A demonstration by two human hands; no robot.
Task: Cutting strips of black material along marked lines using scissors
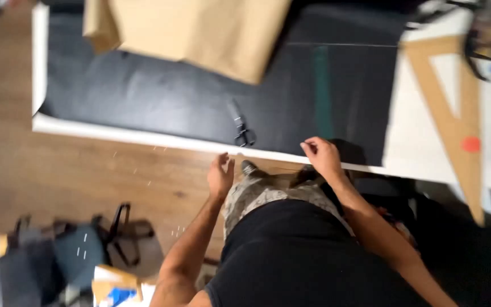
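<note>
I stand at the near edge of a white table (143, 136) covered by a dark sheet of fabric (160, 96). My left hand (220, 176) hovers at the table's edge with its fingers loosely curled and nothing in it. My right hand (320, 156) rests on the edge of the dark fabric, fingers bent; whether it pinches the fabric is unclear. Black scissors (241, 125) lie on the fabric between and just beyond my hands. A tan folded cloth (200, 31) lies at the far side of the table.
A large wooden triangle ruler (453, 113) with an orange dot lies on the white surface at right. On the wooden floor (58, 176) at lower left sit dark bags (75, 250) and a cardboard box (115, 281). The picture is blurred.
</note>
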